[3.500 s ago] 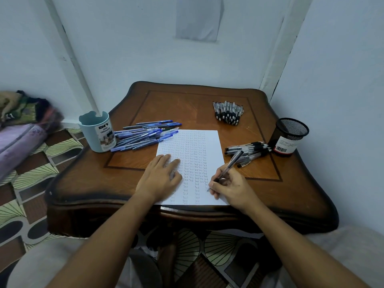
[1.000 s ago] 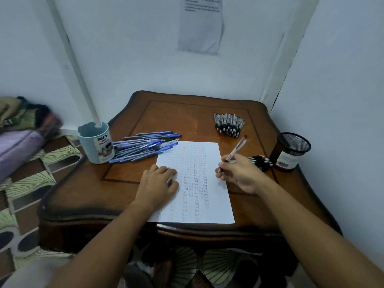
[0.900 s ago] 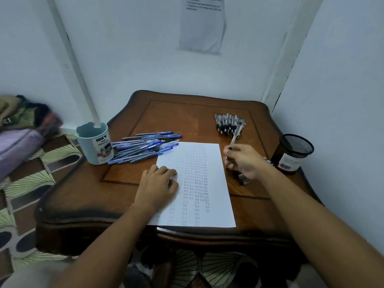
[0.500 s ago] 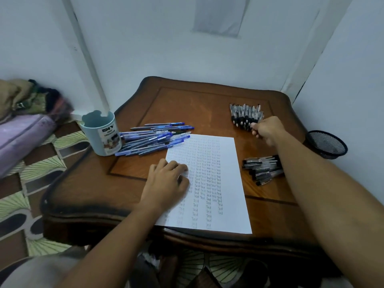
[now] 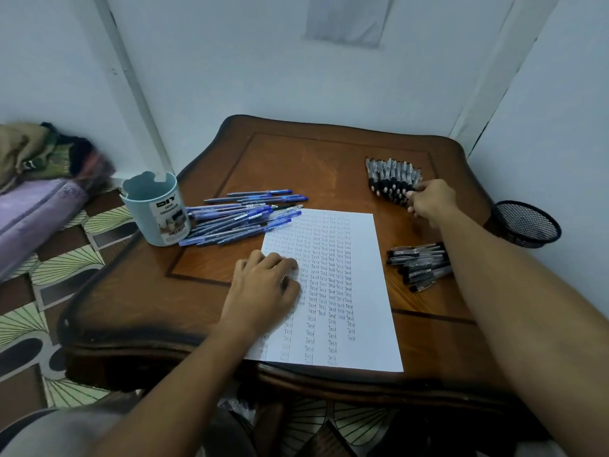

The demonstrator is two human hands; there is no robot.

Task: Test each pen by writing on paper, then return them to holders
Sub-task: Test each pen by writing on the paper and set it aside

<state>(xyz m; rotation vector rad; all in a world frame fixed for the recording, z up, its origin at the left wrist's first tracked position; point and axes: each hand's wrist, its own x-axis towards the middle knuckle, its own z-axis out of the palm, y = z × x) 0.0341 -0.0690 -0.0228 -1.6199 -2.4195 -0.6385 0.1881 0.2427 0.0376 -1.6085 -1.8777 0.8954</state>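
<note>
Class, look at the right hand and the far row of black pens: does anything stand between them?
Nothing visible does. The right hand is already at the near right end of the far row of black pens, its fingers touching them.

A dark wooden table (image 5: 316, 163) with scalloped edges stands in a white-walled corner, carrying a sheet of paper (image 5: 359, 291) covered in columns of the word "Test". A pale blue desk organizer (image 5: 155, 212) sits at its left edge beside a spread of blue pens (image 5: 244, 216); a row of grey-and-black pens (image 5: 390, 179) lies at the far right, a smaller heap of black pens (image 5: 418, 265) nearer, and a black mesh holder (image 5: 527, 224) at the right rim
</note>
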